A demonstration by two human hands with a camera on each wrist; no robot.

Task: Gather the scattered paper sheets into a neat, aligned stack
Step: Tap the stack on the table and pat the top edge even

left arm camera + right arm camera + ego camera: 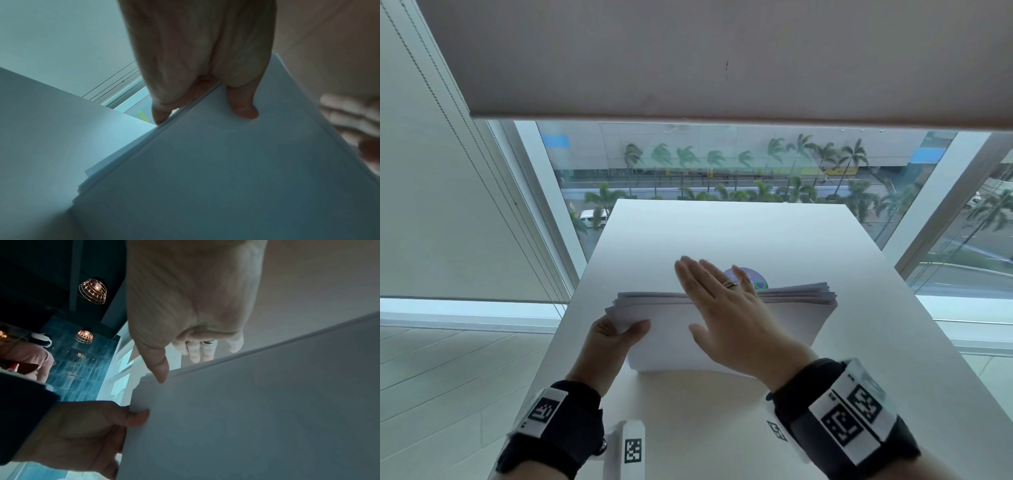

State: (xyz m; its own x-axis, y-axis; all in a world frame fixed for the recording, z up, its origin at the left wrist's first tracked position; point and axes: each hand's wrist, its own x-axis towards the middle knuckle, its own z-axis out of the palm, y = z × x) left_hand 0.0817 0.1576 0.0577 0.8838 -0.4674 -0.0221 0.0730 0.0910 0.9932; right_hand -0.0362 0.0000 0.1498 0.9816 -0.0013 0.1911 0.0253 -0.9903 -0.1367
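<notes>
My left hand (608, 342) sits at the left edge of the thick stack of plain white paper sheets (784, 320), pinching it: the thumb lies across the front sheet and the other fingers curl round behind, so the sheets are clamped between them. From the left wrist view the same grip shows, my thumb (243, 104) pressed flat on the near sheet and a finger (160, 113) tucked behind the edge. The stack stands tilted on its lower long edge on the smooth white rectangular table (722, 411), its top edge leaning away from me. The sheets are not yet flush; the upper corners on the left fan out in small steps, and the far right corners are staggered too.

My right hand (726, 308) is spread out with straight fingers, palm against the front of the stack near its middle, fingertips reaching over the top edge. It holds nothing; it only lies flat on the paper. A banded ring (730, 284) is on one finger. In the right wrist view my thumb (159, 368) points down at the top left corner of the sheets.

Just behind the stack, past my right fingers, a round purple sticker (748, 275) lies on the table, partly hidden. Both wrists wear black straps with black-and-white coded tags (846, 421). Beyond the table is a large window (722, 164) with palm trees outside.
</notes>
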